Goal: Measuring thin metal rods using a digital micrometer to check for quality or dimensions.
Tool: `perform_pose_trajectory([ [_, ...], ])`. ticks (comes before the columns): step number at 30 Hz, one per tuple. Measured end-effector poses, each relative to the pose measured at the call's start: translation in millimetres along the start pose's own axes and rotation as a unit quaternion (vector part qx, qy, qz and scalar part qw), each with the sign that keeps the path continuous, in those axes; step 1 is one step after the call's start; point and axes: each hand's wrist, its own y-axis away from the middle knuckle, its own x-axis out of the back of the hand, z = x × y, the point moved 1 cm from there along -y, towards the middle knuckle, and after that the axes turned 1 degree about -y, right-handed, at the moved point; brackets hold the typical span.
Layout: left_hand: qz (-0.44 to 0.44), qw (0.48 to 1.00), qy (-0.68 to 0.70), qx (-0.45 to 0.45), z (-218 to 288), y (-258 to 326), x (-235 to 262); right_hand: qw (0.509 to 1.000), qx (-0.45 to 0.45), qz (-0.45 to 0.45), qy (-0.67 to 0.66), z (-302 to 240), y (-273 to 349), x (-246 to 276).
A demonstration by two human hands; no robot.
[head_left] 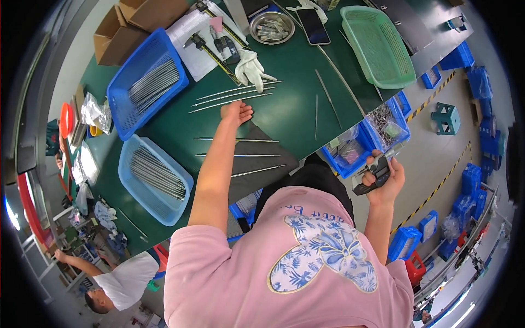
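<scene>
My left hand [237, 112] is over the green table, its fingers loosely extended and nothing visible in them. Just beyond it lie several thin metal rods [219, 103], the nearest close against the hand. On the near side of that hand, more rods [257, 155] rest spaced apart on a dark cloth [246, 186]. Out to the right, past the table edge, my right hand [389, 183] grips a micrometer [373, 179] with a dark body and a metal frame. The tips of its fingers are partly hidden behind the tool.
A blue basket [121, 109] and a light-blue basket [128, 180] hold rods at left. Calipers [216, 57], a white glove [252, 71], a metal bowl [251, 27], a phone [313, 26] and a green basket [404, 54] lie farther off. Another person [126, 281] works at lower left.
</scene>
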Motion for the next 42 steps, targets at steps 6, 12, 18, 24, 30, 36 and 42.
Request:
perform_pose_trajectory([
  [6, 0.056, 0.998, -0.005, 0.014, 6, 7, -3, 1.0, -0.02, 0.0, -0.019, -14, -9, 15],
  [12, 0.136, 0.988, 0.067, 0.023, 5, -6, -6, 1.0, -0.023, -0.003, -0.016, -24, -19, 25],
  [18, -0.019, 0.969, 0.244, -0.043, -15, 46, 8, 0.998, -0.041, -0.042, 0.007, -37, -30, 23],
  [24, -0.227, 0.891, 0.323, -0.223, -34, 201, -42, 0.968, -0.142, -0.2, 0.048, -36, -42, -29],
  [30, -0.253, 0.84, 0.287, -0.384, -43, 293, -65, 0.916, -0.177, -0.351, 0.084, -47, -27, -71],
  [36, -0.234, 0.823, 0.289, -0.43, -53, 313, -66, 0.886, -0.195, -0.413, 0.079, -53, -7, -78],
  [42, -0.254, 0.816, 0.272, -0.443, -57, 322, -68, 0.874, -0.237, -0.416, 0.078, -59, -8, -76],
])
